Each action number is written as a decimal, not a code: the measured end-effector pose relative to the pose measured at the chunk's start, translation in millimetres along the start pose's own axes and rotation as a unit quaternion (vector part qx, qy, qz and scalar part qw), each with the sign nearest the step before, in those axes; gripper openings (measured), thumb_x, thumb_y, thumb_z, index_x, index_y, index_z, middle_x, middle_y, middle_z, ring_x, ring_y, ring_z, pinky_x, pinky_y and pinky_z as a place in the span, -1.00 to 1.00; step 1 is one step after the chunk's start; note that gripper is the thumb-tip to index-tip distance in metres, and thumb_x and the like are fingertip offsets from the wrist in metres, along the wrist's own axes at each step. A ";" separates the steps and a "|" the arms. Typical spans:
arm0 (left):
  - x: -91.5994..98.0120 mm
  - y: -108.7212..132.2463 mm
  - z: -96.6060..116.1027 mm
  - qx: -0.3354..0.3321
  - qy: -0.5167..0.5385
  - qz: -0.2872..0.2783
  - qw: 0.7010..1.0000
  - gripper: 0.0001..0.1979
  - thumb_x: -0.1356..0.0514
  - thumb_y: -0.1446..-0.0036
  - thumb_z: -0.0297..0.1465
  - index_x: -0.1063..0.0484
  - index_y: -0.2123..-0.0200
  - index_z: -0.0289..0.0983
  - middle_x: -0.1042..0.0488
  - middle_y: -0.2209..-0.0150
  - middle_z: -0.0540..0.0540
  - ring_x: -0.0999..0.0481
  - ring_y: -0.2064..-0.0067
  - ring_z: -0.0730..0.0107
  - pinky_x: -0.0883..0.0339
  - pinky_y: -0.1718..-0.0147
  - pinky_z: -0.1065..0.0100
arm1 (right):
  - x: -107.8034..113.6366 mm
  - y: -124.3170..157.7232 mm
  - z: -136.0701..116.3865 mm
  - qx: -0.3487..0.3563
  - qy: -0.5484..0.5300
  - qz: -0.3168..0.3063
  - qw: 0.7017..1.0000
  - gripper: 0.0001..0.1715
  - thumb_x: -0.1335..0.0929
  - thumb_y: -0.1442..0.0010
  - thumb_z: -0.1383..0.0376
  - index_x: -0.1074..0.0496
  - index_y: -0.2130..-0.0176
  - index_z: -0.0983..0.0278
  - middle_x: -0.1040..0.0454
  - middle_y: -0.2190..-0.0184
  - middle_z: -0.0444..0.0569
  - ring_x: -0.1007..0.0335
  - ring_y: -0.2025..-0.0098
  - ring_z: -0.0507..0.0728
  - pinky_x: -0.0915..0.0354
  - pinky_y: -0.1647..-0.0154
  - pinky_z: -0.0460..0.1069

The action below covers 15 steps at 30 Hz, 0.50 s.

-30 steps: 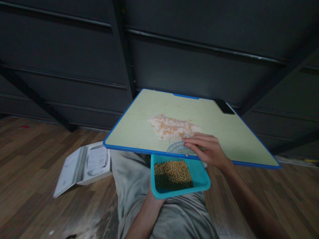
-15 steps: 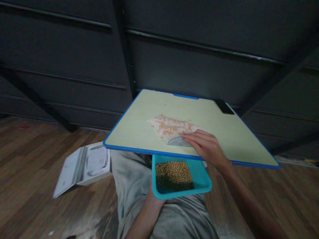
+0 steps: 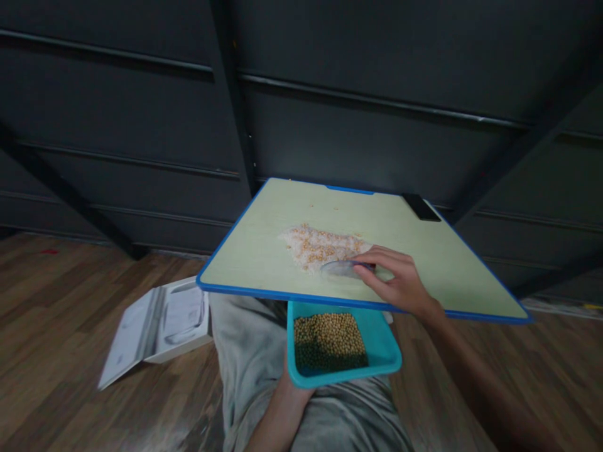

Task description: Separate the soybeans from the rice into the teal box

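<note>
Right hand [image 3: 400, 284] pinching a clear plastic scraper [image 3: 343, 269] against the grain pile [image 3: 320, 245] on the desk [image 3: 254, 251], left hand [image 3: 292, 389] gripping a teal tray [image 3: 381, 348] of beans below the near edge

My right hand [image 3: 398, 284] reaches toward 11 o'clock, palm down, forearm running back to 5 o'clock; thumb and fingers pinch together at the tips. My left hand [image 3: 291, 390] sits low at 6 o'clock, mostly hidden, its forearm rising from the bottom edge, wrist bent upward in a supporting grip.
</note>
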<state>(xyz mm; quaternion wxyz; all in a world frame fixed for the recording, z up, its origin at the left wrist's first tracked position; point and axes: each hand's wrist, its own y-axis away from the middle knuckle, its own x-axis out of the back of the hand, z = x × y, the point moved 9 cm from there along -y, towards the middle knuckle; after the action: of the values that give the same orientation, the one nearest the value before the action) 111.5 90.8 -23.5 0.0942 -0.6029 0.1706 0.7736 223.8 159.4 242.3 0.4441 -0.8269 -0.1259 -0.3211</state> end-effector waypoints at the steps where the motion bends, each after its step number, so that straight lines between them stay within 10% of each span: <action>1: -2.0 0.0 -0.3 0.003 -0.004 0.004 1.000 -0.68 -0.04 -0.27 -0.47 -0.63 0.27 -0.22 -0.69 0.27 -0.03 -0.64 0.14 0.36 -0.48 0.06 0.20 | 5.5 -5.0 4.4 -0.012 0.004 0.006 1.000 -0.84 -0.39 -0.26 0.34 -0.56 0.14 0.19 -0.62 0.28 -0.06 -0.53 0.27 0.11 -0.40 0.20 0.05; 9: 16.1 -6.0 1.5 -0.010 -0.011 0.000 1.000 -0.53 -0.03 -0.15 -0.64 -0.61 0.44 0.00 -0.66 0.40 0.19 -0.65 0.32 0.52 -0.44 0.09 0.37 | 41.4 -69.1 103.9 -0.113 0.029 0.050 0.992 -0.72 -0.39 -0.24 0.23 -0.57 0.09 0.29 -0.61 0.27 0.03 -0.50 0.31 0.13 -0.36 0.26 0.03; 15: 53.8 -13.3 6.8 -0.016 -0.063 -0.011 0.998 -0.44 0.11 -0.19 -0.64 -0.62 0.34 -0.01 -0.67 0.39 0.15 -0.66 0.29 0.51 -0.38 0.00 0.33 | 28.3 -54.8 198.0 -0.255 -0.064 0.061 0.963 -0.81 -0.42 -0.08 0.30 -0.56 0.28 0.35 -0.59 0.41 0.03 -0.46 0.44 0.11 -0.35 0.37 -0.01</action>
<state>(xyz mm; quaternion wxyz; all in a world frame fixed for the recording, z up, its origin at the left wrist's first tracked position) 96.3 102.5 -75.9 0.1035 -0.5560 0.1453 0.8118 301.4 350.1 217.3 0.2282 -0.9376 -0.0173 -0.2616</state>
